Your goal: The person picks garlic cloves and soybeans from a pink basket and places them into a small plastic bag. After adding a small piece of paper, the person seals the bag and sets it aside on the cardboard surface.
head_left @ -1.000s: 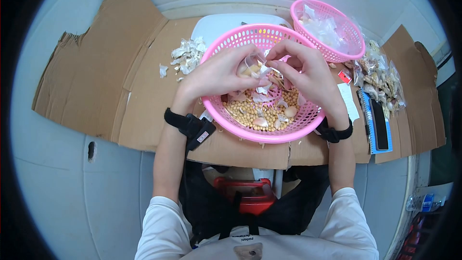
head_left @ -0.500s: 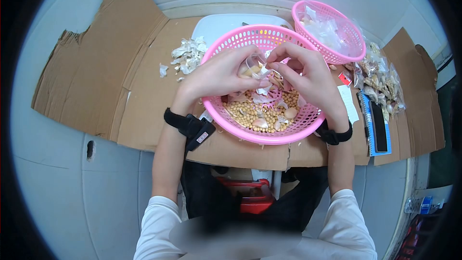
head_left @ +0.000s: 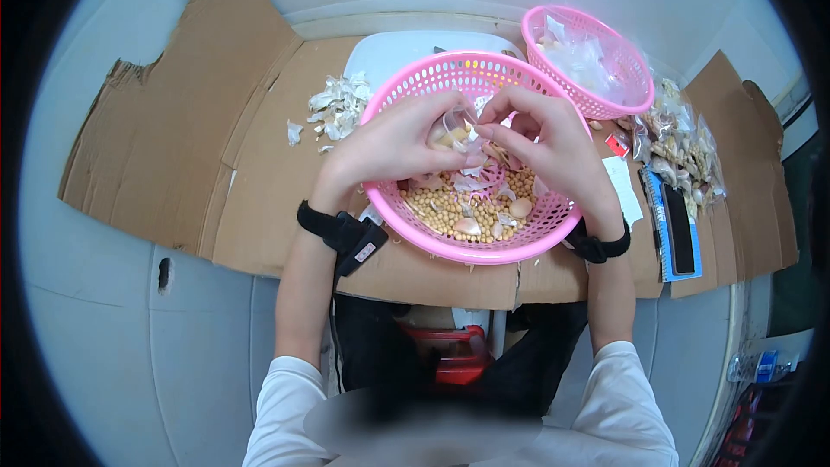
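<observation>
My left hand [head_left: 411,134] is closed around a small clear plastic bag [head_left: 451,131] with pale pieces in it that look like peeled garlic cloves. Close beside it, my right hand [head_left: 540,134] pinches thumb and forefinger together at the bag's edge; whether it grips the film or a small piece is too small to tell. Both hands are over a pink perforated basket [head_left: 484,252]. Inside the basket lie many dry yellow soybeans [head_left: 437,207], garlic skins and a few cloves, among them a pale clove [head_left: 520,207].
Behind stands a second pink basket [head_left: 635,78] holding clear plastic bags [head_left: 579,60]. White garlic skins [head_left: 339,105] are heaped left, by a white board [head_left: 389,45]. Filled bags [head_left: 683,134], a blue notebook [head_left: 687,272] and a black phone [head_left: 679,229] lie right on the cardboard [head_left: 268,164].
The bag has tilted and its mouth looks narrower between my hands. My right fingertips have moved slightly left and down along its edge. The view has shifted slightly.
</observation>
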The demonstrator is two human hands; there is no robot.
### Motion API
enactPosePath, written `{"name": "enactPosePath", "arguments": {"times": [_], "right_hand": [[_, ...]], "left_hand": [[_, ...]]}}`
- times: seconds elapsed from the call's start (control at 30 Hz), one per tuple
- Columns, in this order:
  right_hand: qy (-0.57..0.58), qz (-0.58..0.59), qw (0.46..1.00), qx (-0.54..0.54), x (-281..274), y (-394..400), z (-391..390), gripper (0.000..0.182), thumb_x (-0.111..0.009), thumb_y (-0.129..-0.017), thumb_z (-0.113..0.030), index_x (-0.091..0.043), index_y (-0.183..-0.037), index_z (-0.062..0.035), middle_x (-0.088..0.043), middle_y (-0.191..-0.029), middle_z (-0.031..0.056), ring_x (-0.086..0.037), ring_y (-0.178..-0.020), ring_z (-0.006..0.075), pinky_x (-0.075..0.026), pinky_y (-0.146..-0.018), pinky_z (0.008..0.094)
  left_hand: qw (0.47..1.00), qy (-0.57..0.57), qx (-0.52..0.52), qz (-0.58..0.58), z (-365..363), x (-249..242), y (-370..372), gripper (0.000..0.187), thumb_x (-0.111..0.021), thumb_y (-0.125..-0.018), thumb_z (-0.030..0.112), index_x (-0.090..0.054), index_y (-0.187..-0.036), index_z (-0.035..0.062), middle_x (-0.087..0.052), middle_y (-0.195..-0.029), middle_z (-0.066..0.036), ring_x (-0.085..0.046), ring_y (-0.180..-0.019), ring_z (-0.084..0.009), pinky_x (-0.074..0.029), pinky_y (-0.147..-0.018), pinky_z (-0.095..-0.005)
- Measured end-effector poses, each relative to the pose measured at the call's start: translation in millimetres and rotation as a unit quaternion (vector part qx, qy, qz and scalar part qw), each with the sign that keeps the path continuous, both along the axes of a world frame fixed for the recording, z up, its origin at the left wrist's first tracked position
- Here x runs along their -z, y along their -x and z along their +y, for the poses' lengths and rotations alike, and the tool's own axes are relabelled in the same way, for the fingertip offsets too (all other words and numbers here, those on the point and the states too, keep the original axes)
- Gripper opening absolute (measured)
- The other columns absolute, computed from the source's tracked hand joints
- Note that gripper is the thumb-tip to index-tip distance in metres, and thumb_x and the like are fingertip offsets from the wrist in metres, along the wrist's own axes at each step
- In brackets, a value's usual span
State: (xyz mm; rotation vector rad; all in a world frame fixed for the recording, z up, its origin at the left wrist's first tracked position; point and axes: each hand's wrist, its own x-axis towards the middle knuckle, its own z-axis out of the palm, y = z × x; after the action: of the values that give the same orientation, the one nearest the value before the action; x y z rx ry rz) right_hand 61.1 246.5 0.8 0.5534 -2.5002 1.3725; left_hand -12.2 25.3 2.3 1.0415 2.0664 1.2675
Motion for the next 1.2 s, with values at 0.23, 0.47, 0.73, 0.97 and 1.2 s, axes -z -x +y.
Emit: {"name": "enactPosePath", "arguments": {"times": [0.23, 0.47, 0.73, 0.97, 1.2], "right_hand": [[-0.017, 0.004, 1.000, -0.004, 1, -1, 2, 0.011, -0.070, -0.094, -0.010, -0.072, -0.100, -0.0011, -0.061, -0.072, 0.0025, -0.051, -0.057, 0.0084, -0.037, -0.052, 0.0276], [0.018, 0.019, 1.000, -0.010, -1, -2, -2, 0.014, -0.068, -0.095, -0.007, -0.070, -0.108, -0.0007, -0.066, -0.079, 0.0056, -0.058, -0.061, 0.0097, -0.046, -0.055, 0.0285], [-0.061, 0.026, 0.996, 0.067, -3, 1, 3, 0.012, -0.067, -0.093, -0.006, -0.067, -0.102, 0.0008, -0.071, -0.087, 0.0122, -0.069, -0.071, 0.0212, -0.053, -0.064, 0.0363], [-0.242, 0.037, 0.969, 0.019, 14, 5, 9, 0.012, -0.066, -0.086, -0.004, -0.073, -0.096, -0.0002, -0.073, -0.087, 0.0192, -0.072, -0.084, 0.0368, -0.055, -0.077, 0.0472], [-0.324, -0.064, 0.944, 0.005, 20, 4, 11, 0.013, -0.071, -0.084, -0.005, -0.074, -0.096, -0.0008, -0.075, -0.092, 0.0157, -0.072, -0.091, 0.0336, -0.055, -0.083, 0.0432]], "left_hand": [[0.992, 0.010, 0.014, 0.127, 1, 3, 2, 0.049, -0.084, -0.090, 0.023, -0.059, -0.127, 0.0038, -0.071, -0.110, -0.010, -0.068, -0.086, -0.0130, -0.057, -0.072, -0.0299], [0.995, 0.020, 0.003, 0.094, 1, 10, 6, 0.056, -0.083, -0.091, 0.028, -0.058, -0.133, 0.0008, -0.070, -0.114, -0.011, -0.068, -0.086, -0.0135, -0.056, -0.073, -0.0294], [0.996, -0.034, -0.063, 0.051, 3, 11, 5, 0.056, -0.076, -0.097, 0.029, -0.049, -0.136, 0.0000, -0.063, -0.076, -0.006, -0.062, -0.054, -0.0118, -0.049, -0.046, -0.0275], [0.995, -0.031, -0.066, 0.064, 3, 12, 5, 0.057, -0.076, -0.097, 0.031, -0.049, -0.136, 0.0000, -0.063, -0.078, -0.007, -0.062, -0.054, -0.0121, -0.049, -0.046, -0.0278], [0.994, -0.039, -0.057, 0.083, 3, 17, 8, 0.055, -0.076, -0.097, 0.031, -0.050, -0.136, 0.0014, -0.064, -0.081, -0.007, -0.062, -0.056, -0.0115, -0.049, -0.047, -0.0277]]}}
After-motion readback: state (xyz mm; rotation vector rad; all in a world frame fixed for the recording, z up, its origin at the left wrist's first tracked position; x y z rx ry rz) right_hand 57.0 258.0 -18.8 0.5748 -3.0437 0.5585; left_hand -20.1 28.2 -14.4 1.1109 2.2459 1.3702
